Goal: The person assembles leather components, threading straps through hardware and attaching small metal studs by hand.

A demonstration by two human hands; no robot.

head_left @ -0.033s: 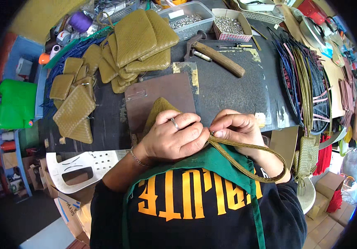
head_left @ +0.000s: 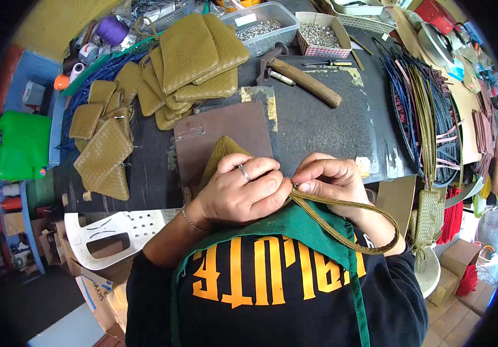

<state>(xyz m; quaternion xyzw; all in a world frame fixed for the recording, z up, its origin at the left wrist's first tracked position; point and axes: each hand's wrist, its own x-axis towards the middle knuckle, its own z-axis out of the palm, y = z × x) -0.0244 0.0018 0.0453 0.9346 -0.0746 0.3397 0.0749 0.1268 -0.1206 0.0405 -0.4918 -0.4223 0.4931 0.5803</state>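
My left hand [head_left: 243, 188], with fingers curled, grips an olive woven pouch [head_left: 224, 149]; most of the pouch is hidden beneath the hand. Beside it, my right hand [head_left: 331, 178] pinches the end of a thin olive wrist strap [head_left: 379, 251] between thumb and fingertips. A small metal fitting [head_left: 296, 186] shows where the strap's end meets the pouch side. The strap loops out over my right wrist and the green apron [head_left: 272, 224]. Both hands work close to my body at the table's near edge, fingertips almost touching. Under the pouch lies a brown flat sheet [head_left: 226, 124].
Several finished-looking woven pouches [head_left: 188, 55] lie piled at the back left. A hammer [head_left: 307, 82] rests beyond my hands. Behind it stand a clear bin [head_left: 266, 36] and a box [head_left: 321, 34] of small metal parts. Bundled cords [head_left: 428, 115] lie right; a white chair [head_left: 110, 237] stands left.
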